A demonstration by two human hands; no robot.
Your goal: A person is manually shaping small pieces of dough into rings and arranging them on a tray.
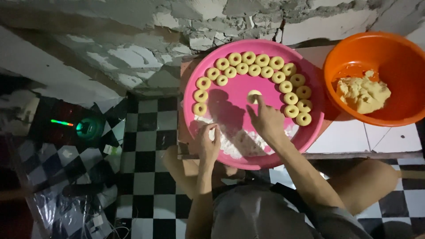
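Over on the far left it's pretty dark, just a green glowing light [88, 127] above a black-and-white checkered floor [148, 177]. Moving right, the left hand [208, 144] hovers over the near edge of a big round pink tray [197, 77], its fingers [215, 132] curled in tight; can't tell if there's a bit of dough pinched in there. Below it sits a patch of white flour [237, 144] on the tray. Next, the right hand [265, 120] reaches toward the middle, fingers narrow, fingertip touching a single dough ring [253, 95] lying apart from the others. The rest of the dough rings [261, 59] run in a double arc along the tray's far rim and down both sides. Far right, an orange bowl [389, 48] with a lump of pale dough [363, 93] inside, just beside the tray.
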